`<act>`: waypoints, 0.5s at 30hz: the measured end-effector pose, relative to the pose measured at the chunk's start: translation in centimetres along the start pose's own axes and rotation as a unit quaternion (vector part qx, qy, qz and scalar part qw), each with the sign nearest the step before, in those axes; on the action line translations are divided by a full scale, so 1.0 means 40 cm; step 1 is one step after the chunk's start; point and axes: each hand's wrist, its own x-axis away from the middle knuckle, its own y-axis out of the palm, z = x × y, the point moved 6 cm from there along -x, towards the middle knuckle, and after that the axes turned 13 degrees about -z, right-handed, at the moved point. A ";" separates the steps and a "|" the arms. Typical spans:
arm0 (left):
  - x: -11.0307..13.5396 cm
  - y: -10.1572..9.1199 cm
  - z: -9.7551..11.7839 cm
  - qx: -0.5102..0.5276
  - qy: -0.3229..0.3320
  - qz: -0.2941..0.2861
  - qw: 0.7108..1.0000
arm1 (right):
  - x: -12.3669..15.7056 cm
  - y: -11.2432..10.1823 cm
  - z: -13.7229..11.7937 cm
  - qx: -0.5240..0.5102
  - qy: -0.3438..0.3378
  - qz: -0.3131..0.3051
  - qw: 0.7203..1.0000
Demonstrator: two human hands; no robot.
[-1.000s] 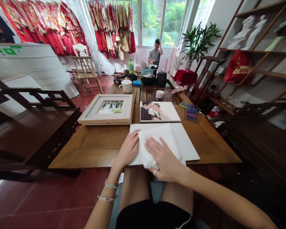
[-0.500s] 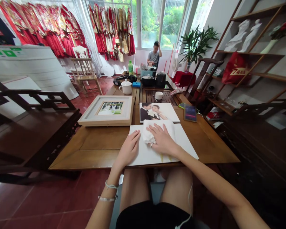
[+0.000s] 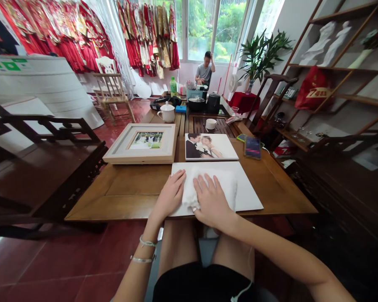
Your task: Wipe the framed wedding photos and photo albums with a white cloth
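Note:
A white board [image 3: 250,193] lies flat at the near edge of the wooden table [image 3: 129,193]. My right hand [image 3: 211,201] lies flat with fingers stretched out on a white cloth [image 3: 225,182], pressing it onto the board. My left hand [image 3: 170,195] rests open on the board's left edge, fingers spread, holding it steady. Behind the board lies an unframed wedding photo panel [image 3: 211,147]. To its left sits a framed photo [image 3: 143,142] in a pale wooden frame.
A phone [image 3: 253,147] lies right of the photo panel. Farther back are a white lidded cup [image 3: 166,112], a small bowl [image 3: 211,123] and a dark kettle [image 3: 213,102]. A person [image 3: 204,70] sits by the window. A dark wooden bench [image 3: 40,167] stands left; shelves [image 3: 330,84] stand right.
My right hand slid the cloth away from me up the board, then drew it back toward the near edge. My left hand stayed on the board's left edge.

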 end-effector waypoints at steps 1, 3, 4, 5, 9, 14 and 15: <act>0.000 0.000 0.000 0.001 0.000 -0.001 1.000 | -0.018 -0.001 0.005 0.011 0.020 0.005 1.000; 0.000 0.000 0.001 0.004 0.001 -0.007 1.000 | -0.029 0.003 -0.009 0.034 0.031 0.003 0.999; 0.000 -0.001 0.001 0.006 0.001 -0.010 1.000 | -0.022 0.009 -0.026 0.043 0.024 -0.003 0.999; 0.001 -0.001 0.002 0.008 0.001 -0.012 1.000 | -0.008 0.015 -0.046 0.050 0.012 -0.010 0.999; 0.002 -0.003 0.005 0.008 -0.002 -0.011 1.000 | 0.073 0.028 -0.099 0.030 -0.075 -0.034 0.996; 0.000 0.002 0.003 0.002 -0.008 -0.009 1.000 | 0.044 -0.008 0.020 -0.082 -0.135 -0.058 0.986; 0.000 0.002 0.002 0.000 -0.008 -0.007 1.000 | 0.017 -0.017 0.060 -0.099 -0.139 -0.060 0.984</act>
